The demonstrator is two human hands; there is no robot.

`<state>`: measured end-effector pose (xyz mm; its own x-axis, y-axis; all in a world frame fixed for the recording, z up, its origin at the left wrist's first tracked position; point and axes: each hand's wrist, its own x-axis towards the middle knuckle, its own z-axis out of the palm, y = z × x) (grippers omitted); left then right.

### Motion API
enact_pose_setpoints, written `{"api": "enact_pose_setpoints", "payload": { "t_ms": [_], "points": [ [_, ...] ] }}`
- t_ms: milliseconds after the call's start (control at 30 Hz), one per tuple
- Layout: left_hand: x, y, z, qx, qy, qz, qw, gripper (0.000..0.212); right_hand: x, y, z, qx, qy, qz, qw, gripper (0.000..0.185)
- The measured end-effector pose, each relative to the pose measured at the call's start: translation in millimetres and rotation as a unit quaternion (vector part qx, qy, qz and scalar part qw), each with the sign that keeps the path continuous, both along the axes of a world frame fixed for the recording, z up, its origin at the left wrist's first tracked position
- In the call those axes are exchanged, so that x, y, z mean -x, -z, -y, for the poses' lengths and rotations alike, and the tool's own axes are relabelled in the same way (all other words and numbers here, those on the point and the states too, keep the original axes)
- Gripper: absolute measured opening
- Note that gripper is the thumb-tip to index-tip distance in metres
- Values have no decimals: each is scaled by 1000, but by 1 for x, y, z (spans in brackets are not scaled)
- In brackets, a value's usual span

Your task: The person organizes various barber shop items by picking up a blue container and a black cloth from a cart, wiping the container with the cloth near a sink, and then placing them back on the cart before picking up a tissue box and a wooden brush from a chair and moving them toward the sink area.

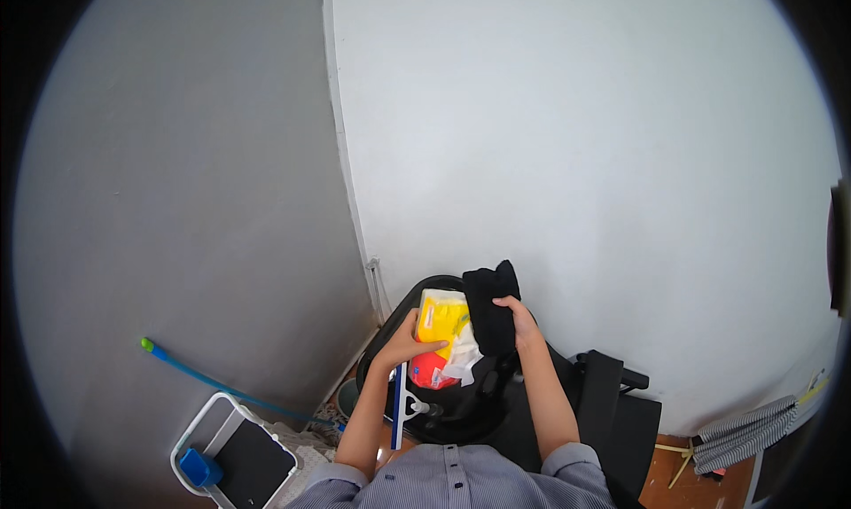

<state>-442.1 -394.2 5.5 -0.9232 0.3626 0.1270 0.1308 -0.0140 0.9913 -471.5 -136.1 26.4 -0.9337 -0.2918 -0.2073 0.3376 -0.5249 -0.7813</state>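
My left hand (405, 344) grips a yellow and red plastic pack of tissues or wipes (442, 326), its thumb across the front. White sheets or torn wrapping stick out at the pack's right side. In my right hand (522, 323) is a folded black cloth item (490, 306), held upright just right of the pack and close against it. Both are above a black basin-like piece (432, 282) with a rounded rim. Below the pack, a squeegee (400, 409) with a blue and white blade lies near my left forearm.
A white-framed container (292, 456) with a blue cup (201, 468) stands at lower left, beside a blue pole (226, 388) leaning by the grey wall. At right are a black padded chair part (602, 389) and a striped cloth (744, 436) on a rack. Walls meet behind the basin-like piece.
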Motion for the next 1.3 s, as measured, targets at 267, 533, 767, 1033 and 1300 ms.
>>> {"api": "enact_pose_setpoints", "payload": {
  "t_ms": [267,533,767,1033,1300],
  "points": [
    [13,28,5,-21,-88,-118,989,60,-13,-43,37,-395,167,-368,825,56],
    [4,22,5,6,-213,-187,959,46,-62,-83,108,-577,98,-525,617,54],
    [2,28,8,-15,-256,-179,950,41,-34,-77,83,-617,231,-452,602,50],
    [4,32,4,-1,-254,-188,949,43,-58,-77,112,-563,146,-539,609,55],
    [-8,32,1,11,-286,-205,936,41,-72,-76,115,-570,105,-569,583,52]
  ]
}}
